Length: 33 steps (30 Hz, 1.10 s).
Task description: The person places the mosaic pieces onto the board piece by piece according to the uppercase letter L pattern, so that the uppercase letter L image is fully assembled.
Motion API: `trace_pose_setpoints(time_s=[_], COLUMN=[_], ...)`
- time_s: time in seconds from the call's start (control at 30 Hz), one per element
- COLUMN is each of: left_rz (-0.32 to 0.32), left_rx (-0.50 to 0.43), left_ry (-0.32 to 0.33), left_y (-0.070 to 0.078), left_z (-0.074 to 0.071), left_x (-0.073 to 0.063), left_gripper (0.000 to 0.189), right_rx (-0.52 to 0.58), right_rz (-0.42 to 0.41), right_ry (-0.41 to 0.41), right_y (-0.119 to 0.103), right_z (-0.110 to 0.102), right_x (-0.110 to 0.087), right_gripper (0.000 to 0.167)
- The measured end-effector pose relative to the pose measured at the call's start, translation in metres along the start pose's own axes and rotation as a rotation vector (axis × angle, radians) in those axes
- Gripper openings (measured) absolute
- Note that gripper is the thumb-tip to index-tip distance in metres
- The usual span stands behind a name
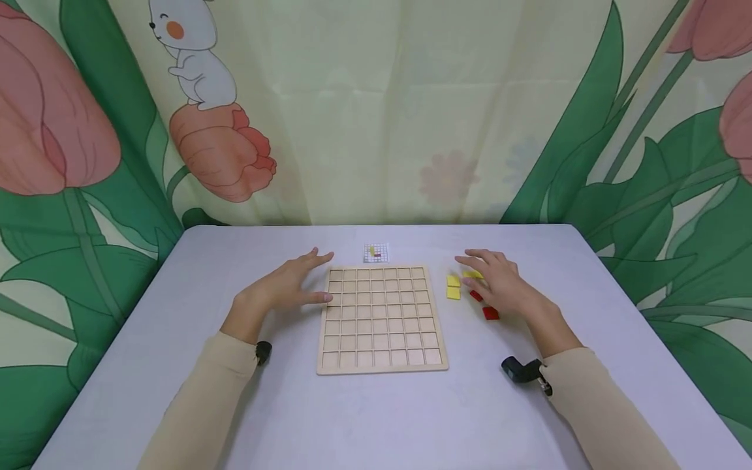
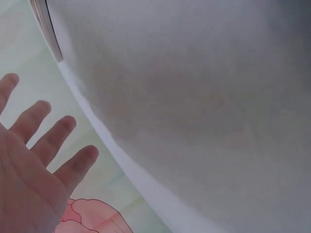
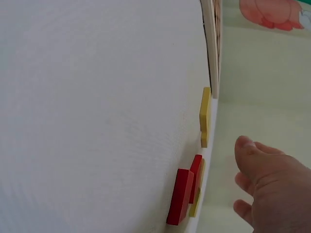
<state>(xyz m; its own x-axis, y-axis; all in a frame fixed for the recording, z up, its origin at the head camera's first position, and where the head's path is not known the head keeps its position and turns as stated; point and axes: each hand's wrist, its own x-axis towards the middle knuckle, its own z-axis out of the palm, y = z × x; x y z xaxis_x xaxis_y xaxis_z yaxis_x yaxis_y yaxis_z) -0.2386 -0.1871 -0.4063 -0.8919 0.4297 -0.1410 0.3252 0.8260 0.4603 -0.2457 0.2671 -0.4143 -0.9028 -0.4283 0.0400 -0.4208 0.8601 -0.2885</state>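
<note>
Tiles [image 1: 454, 281]: yellow and red, on the desk [image 1: 376, 424], right of the gridded board [image 1: 382, 342].
Nearer side: right grip [image 1: 496, 281], just above the tiles and partly hiding them; yellow pair [image 1: 454, 293], lined up near-to-far, to its left; red pair [image 1: 490, 313] toward the near side.
Right spread: fingers parted, pinching nothing visible.
Left grip [image 1: 288, 284]: fingers spread, thumb at the board's left rim, contact unclear.
Board cells: no tiles inside.
Card [image 1: 376, 253]: small colored grid, beyond the board.

Beside your left hand [image 1: 286, 283] you have a pale tan board [image 1: 382, 324], patterned in squares; by your right hand [image 1: 498, 282], yellow tiles [image 1: 454, 293] and red tiles [image 1: 491, 314].
</note>
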Motion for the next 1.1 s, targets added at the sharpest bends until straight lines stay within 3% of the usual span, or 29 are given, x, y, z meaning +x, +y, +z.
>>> trace_pose_setpoints(time_s=[0.17,0.43,0.87,1.1], left_rz=[-0.013,-0.062,-0.090,-0.104], left_rx=[-0.009,-0.047,-0.014,0.005], left_ry=[-0.024,-0.057,-0.129,-0.133], left_y=[-0.005,-0.008,-0.004,-0.006], left_z=[-0.001,-0.005,-0.005,-0.003], left_x=[0.005,0.005,0.011,0.017], left_gripper=[0.097,0.105,0.104,0.103], right_rx=[0.027,0.043,0.013,0.067], right_rz=[0.030,0.011,-0.013,-0.007], right_ry=[-0.012,-0.030,-0.031,-0.032], right_y=[0.002,0.003,0.006,0.010], right_z=[0.002,0.006,0.010,0.014], right_x=[0.005,0.015,0.017,0.021], right_gripper=[0.054,0.048,0.039,0.035])
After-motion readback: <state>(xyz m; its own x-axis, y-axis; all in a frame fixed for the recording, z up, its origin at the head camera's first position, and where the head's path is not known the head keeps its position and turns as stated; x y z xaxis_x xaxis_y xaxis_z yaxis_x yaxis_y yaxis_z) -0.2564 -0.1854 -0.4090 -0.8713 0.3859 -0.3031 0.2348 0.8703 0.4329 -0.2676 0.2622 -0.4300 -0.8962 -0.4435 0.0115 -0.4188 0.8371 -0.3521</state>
